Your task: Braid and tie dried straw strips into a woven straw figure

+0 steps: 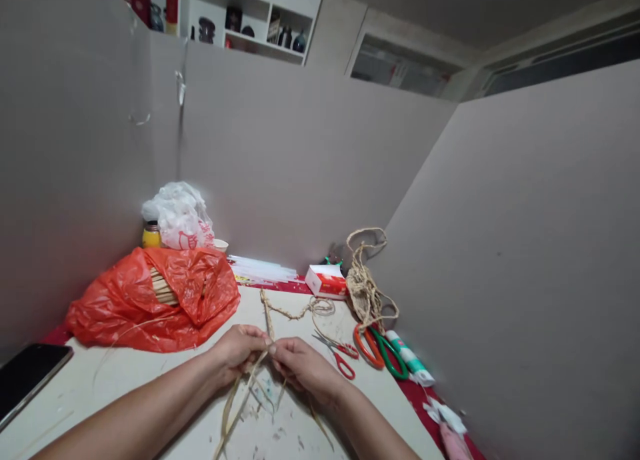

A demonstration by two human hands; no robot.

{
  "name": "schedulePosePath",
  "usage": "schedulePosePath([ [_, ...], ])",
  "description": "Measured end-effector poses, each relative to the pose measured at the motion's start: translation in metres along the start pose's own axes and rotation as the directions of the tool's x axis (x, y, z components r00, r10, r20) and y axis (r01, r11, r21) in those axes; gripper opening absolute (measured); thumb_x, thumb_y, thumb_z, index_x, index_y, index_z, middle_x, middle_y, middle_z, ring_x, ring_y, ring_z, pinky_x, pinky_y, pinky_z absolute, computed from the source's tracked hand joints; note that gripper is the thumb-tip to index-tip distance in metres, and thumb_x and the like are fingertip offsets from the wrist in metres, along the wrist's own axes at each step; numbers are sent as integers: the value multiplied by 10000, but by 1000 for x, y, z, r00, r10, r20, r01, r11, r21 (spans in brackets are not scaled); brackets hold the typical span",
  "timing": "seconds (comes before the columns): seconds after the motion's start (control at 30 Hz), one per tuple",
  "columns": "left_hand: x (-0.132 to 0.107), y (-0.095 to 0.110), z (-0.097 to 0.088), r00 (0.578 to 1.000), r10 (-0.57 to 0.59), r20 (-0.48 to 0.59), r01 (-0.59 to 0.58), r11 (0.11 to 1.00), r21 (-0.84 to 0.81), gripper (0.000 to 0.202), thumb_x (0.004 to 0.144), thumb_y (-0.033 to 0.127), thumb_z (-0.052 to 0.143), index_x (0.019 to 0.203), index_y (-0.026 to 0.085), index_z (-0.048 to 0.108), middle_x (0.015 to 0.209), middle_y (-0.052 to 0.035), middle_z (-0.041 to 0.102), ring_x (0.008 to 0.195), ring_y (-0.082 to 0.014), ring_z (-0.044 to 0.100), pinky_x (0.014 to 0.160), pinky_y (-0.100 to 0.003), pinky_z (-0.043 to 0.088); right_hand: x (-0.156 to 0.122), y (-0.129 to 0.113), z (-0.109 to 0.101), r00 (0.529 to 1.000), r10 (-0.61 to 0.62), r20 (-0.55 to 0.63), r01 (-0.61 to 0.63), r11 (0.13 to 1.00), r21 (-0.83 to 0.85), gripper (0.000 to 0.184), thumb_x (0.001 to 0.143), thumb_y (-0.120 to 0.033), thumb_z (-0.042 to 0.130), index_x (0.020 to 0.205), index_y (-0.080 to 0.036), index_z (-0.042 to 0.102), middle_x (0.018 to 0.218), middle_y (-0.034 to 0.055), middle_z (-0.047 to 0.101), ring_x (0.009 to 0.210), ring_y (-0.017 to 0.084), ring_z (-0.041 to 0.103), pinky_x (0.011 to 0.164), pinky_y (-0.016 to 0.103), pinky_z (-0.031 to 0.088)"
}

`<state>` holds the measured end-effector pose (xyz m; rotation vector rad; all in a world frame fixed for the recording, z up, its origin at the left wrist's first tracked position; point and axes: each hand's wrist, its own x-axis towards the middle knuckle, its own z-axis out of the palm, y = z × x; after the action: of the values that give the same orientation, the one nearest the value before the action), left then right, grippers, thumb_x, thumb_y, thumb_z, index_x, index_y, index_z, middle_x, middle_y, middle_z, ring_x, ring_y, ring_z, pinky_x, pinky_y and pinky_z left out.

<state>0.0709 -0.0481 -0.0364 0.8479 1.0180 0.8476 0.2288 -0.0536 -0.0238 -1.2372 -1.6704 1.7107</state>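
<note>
Both of my hands meet at the middle of the white board, pinching a plaited straw braid [269, 321]. My left hand [243, 348] grips it from the left with fingers closed. From the right, my right hand [300, 361] pinches it, thumb beside the left fingertips. Above the hands the finished-looking plait runs up and then turns right as a thin twisted cord [295, 315] to a small coil [323, 306]. Below them, loose flat straw strands [235, 413] hang down over the board. The undersides of both hands are hidden.
Red-handled scissors [345, 363] lie right of my right hand, near orange [369, 347] and green [390, 353] handles. Behind stand a rope bundle [365, 290] and a red-white box [327, 283]. At left are a red plastic bag [155, 307] with straw and a phone [33, 380].
</note>
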Motion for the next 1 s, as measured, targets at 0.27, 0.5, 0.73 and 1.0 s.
schedulePosePath([
  [0.27,3,3,-7,995,11,97,-7,999,-40,232,525,265,665,635,158,491,378,119,298,346,-2,138,380,-192,34,8,1,18,972,10,-234,4,998,57,236,732,-231,434,503,-175,434,332,-95,257,288,38,142,312,197,80],
  [0.5,-3,9,-5,989,25,149,-38,996,86,231,599,259,598,781,120,564,519,19,551,310,-8,260,322,-161,140,10,6,24,942,49,-331,16,982,191,211,718,-220,418,540,-155,511,335,-88,299,272,37,157,315,215,75],
  [0.73,-11,-2,10,997,51,62,-63,974,215,322,718,276,527,1002,130,486,486,8,573,336,-110,485,338,-196,365,4,3,23,968,73,-239,11,943,332,203,705,-273,456,528,-180,423,370,-80,363,282,30,169,304,199,77],
  [1.0,-17,-13,20,979,204,8,-192,906,376,374,750,258,484,1096,118,464,474,38,539,307,-94,456,324,-169,305,1,1,26,976,64,-208,4,951,311,192,670,-268,511,522,-165,447,365,-73,402,272,18,200,303,190,76],
])
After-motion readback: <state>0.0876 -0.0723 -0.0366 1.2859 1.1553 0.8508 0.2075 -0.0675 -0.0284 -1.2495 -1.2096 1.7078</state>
